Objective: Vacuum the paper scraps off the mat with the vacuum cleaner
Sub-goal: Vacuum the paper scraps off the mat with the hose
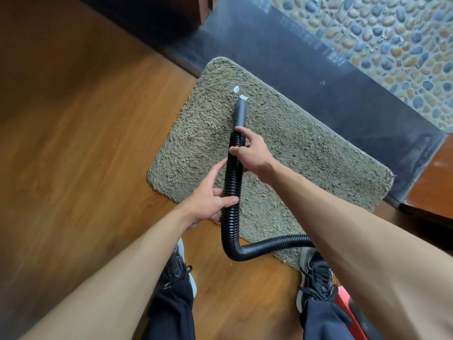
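Red vac body, prob., mostly off-frame btm-right

Bare mat right of nozzle, dark step just beyond, perhaps raised, floor open left

Count: one mat, two paper scraps, a first scrap and a second scrap. One hose with one nozzle, and two hands, the left hand and the right hand. Two shoes, a left shoe and a right shoe, plus one red item, possibly the vacuum cleaner body, mostly cut off
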